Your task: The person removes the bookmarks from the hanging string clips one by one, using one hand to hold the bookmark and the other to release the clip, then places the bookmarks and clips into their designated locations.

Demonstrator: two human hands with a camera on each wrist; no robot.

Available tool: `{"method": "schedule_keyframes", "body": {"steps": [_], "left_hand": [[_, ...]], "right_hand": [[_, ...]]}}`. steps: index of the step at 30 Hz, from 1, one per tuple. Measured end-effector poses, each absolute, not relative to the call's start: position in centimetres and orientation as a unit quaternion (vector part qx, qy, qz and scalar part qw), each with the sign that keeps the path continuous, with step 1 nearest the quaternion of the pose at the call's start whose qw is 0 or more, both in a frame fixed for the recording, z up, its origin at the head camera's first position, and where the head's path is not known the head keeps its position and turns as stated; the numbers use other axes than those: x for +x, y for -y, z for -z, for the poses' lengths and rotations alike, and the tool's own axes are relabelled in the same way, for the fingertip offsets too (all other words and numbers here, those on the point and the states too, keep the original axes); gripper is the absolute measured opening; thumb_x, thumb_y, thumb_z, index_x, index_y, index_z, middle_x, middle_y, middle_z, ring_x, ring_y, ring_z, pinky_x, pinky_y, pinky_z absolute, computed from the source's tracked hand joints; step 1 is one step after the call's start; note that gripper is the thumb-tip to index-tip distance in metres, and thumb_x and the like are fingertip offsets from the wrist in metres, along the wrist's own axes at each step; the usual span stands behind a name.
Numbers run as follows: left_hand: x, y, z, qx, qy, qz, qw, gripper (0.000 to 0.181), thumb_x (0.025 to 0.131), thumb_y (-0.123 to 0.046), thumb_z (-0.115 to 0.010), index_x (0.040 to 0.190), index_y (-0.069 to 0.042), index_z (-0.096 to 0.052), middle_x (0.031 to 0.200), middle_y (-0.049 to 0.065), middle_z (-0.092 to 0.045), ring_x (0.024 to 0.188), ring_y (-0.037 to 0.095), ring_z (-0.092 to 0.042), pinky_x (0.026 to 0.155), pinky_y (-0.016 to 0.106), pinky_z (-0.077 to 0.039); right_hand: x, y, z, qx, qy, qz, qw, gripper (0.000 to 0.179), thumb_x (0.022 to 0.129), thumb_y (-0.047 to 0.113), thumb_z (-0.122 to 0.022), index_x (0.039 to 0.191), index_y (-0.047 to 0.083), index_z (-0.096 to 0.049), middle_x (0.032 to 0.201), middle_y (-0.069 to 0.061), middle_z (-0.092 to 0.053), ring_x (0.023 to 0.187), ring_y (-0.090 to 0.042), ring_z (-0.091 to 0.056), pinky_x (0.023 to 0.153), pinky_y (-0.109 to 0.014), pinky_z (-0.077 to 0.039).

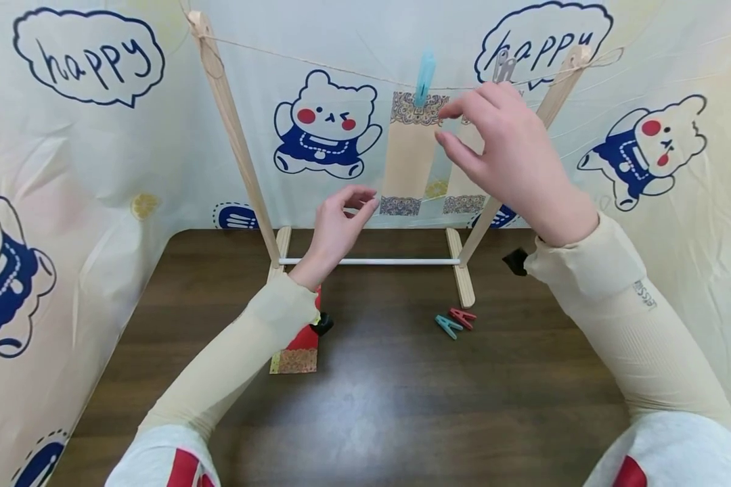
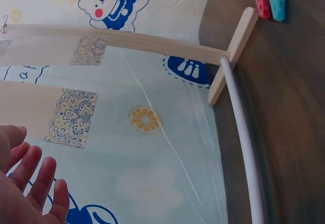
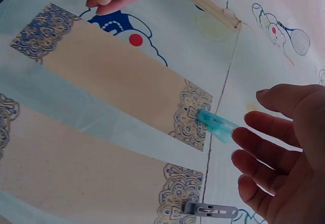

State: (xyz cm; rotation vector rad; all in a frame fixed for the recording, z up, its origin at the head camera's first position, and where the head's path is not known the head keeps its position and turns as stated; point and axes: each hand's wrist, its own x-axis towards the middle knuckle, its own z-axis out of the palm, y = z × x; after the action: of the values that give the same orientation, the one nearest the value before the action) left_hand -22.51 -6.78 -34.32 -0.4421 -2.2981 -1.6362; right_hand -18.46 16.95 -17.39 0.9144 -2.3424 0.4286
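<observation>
A beige paper strip (image 1: 409, 159) with patterned ends hangs from a string, pinned by a light blue clothespin (image 1: 425, 80). Beside it hangs a second strip (image 3: 101, 173), held by a grey clothespin (image 3: 210, 210) and partly covered by my right hand in the head view. My right hand (image 1: 508, 149) is raised just right of the blue clothespin, thumb and fingers apart and holding nothing. Lower down, my left hand (image 1: 344, 220) is near the first strip's bottom end, fingers loosely bent. In the left wrist view nothing shows between its fingers (image 2: 45, 176).
The string (image 1: 317, 62) spans two wooden posts (image 1: 234, 128) joined by a white rod (image 1: 396, 261). On the brown table (image 1: 378, 406) lie a blue clothespin (image 1: 448, 327) and a red one (image 1: 463, 318). A red strip (image 1: 298, 352) lies partly under the left forearm.
</observation>
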Motion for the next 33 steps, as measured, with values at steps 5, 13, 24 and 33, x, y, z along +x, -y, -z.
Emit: {"method": "schedule_keyframes", "body": {"steps": [5,13,24,33], "left_hand": [[-23.1,6.2,33.8,-0.150,0.794,0.569,0.150,0.029,0.100,-0.024,-0.072,0.125,-0.008,-0.073,0.117,0.007,-0.074,0.102,0.019,-0.067,0.087,0.037,-0.057],[-23.9,5.3,33.8,-0.149,0.786,0.580,0.156,0.029,0.101,-0.024,-0.072,0.126,-0.009,-0.072,0.118,0.006,-0.074,0.103,0.018,-0.066,0.085,0.032,-0.057],[-24.6,4.6,33.5,-0.148,0.777,0.593,0.153,0.027,0.100,-0.023,-0.072,0.122,-0.007,-0.074,0.114,0.008,-0.074,0.099,0.019,-0.065,0.082,0.030,-0.056],[-24.7,4.4,33.4,-0.140,0.774,0.600,0.146,0.026,0.100,-0.022,-0.073,0.121,-0.007,-0.074,0.111,0.009,-0.074,0.098,0.019,-0.065,0.081,0.028,-0.054]], "right_hand": [[-19.4,-16.6,16.3,0.335,0.882,-0.159,0.289,0.032,0.105,0.019,-0.064,0.127,-0.003,-0.066,0.124,-0.020,-0.068,0.112,-0.035,-0.056,0.101,-0.045,-0.046],[-21.2,-16.1,15.6,0.326,0.875,-0.164,0.319,0.035,0.107,0.023,-0.061,0.131,-0.003,-0.065,0.129,-0.019,-0.067,0.119,-0.036,-0.052,0.106,-0.043,-0.040],[-22.8,-15.4,13.9,0.309,0.884,-0.105,0.336,0.040,0.108,0.027,-0.059,0.136,0.000,-0.064,0.136,-0.018,-0.067,0.141,-0.034,-0.044,0.123,-0.042,-0.022],[-23.3,-14.7,13.2,0.258,0.929,-0.074,0.255,0.051,0.108,0.029,-0.059,0.151,0.003,-0.052,0.149,-0.017,-0.058,0.159,-0.029,-0.020,0.128,-0.047,0.000]]}}
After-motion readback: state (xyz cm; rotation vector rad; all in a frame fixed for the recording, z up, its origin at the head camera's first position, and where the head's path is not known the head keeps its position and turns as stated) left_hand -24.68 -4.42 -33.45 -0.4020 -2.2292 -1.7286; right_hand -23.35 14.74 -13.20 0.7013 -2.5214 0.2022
